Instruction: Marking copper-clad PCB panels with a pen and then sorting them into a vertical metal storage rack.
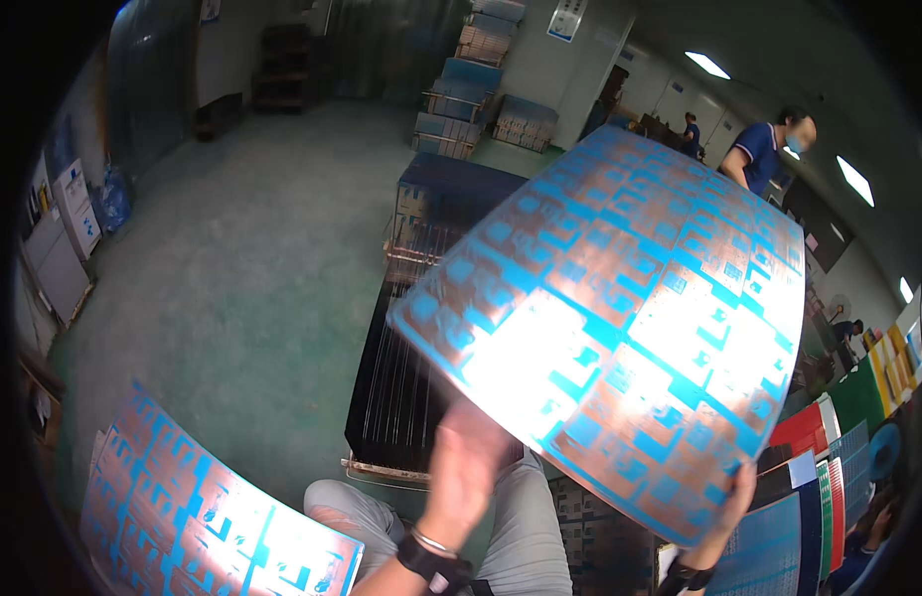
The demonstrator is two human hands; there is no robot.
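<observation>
A large copper-and-blue circuit board panel (620,248) is held up tilted in front of me, its surface glaring with reflected light. My right hand (739,497) grips its lower right edge, the fingers partly behind it. At the panel's lower left edge is my left hand (466,462); its fingers are smeared by motion and partly hidden, so I cannot tell whether they grip. A similar circuit board panel (208,507) stands at the lower left, apart from both hands. Beyond my left hand is a black slotted rack (386,397), partly covered by the raised panel.
Behind the rack stands a stack of panels (451,184), with more stacks (461,89) by the far wall. Coloured boards (804,427) lean at the right. A co-worker in blue (754,154) is beyond the raised panel. Green-grey floor (252,238) stretches leftward.
</observation>
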